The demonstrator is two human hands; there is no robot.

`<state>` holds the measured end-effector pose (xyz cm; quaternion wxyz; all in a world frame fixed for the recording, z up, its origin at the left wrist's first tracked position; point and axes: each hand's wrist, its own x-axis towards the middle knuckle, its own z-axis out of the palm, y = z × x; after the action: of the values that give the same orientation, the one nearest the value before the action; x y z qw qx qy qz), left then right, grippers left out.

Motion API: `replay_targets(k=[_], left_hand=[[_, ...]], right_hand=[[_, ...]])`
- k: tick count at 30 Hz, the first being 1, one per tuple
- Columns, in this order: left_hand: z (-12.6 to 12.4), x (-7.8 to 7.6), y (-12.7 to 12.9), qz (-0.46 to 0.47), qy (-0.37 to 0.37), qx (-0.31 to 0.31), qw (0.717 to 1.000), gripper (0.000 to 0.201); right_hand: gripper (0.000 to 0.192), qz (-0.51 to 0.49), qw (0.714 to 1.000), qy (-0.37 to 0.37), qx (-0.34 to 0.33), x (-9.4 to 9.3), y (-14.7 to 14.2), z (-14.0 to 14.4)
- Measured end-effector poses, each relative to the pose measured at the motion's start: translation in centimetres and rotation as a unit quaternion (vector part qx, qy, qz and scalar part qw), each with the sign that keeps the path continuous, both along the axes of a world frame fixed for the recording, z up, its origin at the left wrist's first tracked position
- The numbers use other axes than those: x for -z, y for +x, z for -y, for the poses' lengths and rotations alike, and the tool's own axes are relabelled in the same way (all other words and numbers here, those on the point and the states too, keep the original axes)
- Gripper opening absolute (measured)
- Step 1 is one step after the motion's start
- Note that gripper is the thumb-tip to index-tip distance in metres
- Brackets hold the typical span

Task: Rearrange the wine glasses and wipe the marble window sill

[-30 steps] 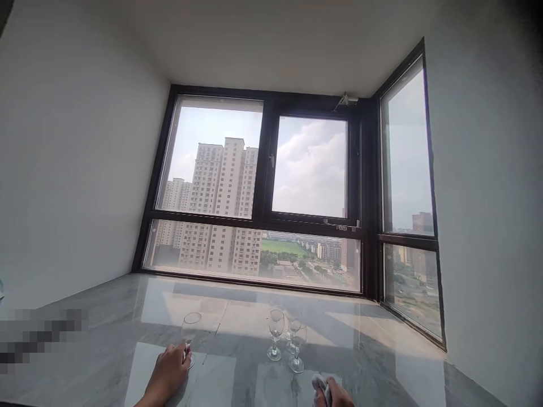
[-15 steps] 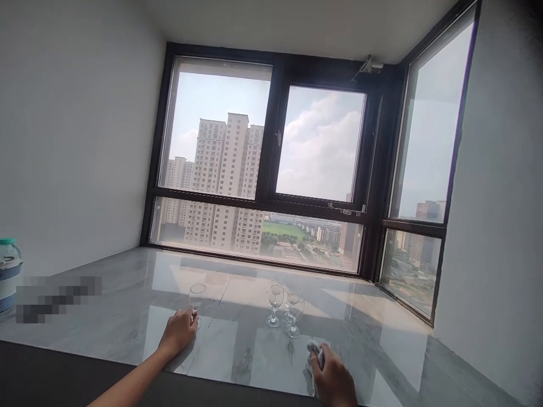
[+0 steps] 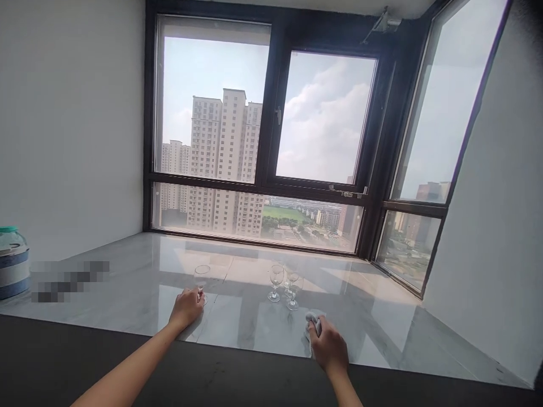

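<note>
My left hand point(image 3: 186, 310) is closed around the stem of a clear stemmed glass point(image 3: 202, 276), which stands on the pale marble sill. The fingers hide part of its stem; the rim and some of the foot show. On the right, my right hand point(image 3: 331, 346) grips a bunched whitish cloth point(image 3: 313, 321) close above or on the sill; I cannot tell whether the cloth touches the surface. Between the hands, further back, three more clear glasses stand upright in a tight group: a left glass point(image 3: 276, 276), a front right glass point(image 3: 293, 285) and one partly hidden behind.
The glossy marble sill point(image 3: 241, 322) ends in a front edge over a dark face. A plastic jar point(image 3: 14, 265) with a green lid stands at the far left beside a blurred patch. A dark window frame point(image 3: 254, 240) borders the sill behind, with walls on both sides.
The camera view has tilted down, so the sill and hands sit higher in the picture. My left hand stays on the glass and my right hand keeps the cloth.
</note>
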<state>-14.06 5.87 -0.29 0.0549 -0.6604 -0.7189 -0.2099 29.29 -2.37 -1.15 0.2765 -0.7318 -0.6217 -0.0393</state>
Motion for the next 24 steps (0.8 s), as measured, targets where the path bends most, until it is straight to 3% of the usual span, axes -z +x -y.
replay_targets(k=[24], left_hand=[[0.8, -0.9, 0.9, -0.014, -0.012, 0.010, 1.000, 0.027]], right_hand=[[0.039, 0.010, 1.000, 0.005, 0.019, 1.0, 0.5, -0.5]])
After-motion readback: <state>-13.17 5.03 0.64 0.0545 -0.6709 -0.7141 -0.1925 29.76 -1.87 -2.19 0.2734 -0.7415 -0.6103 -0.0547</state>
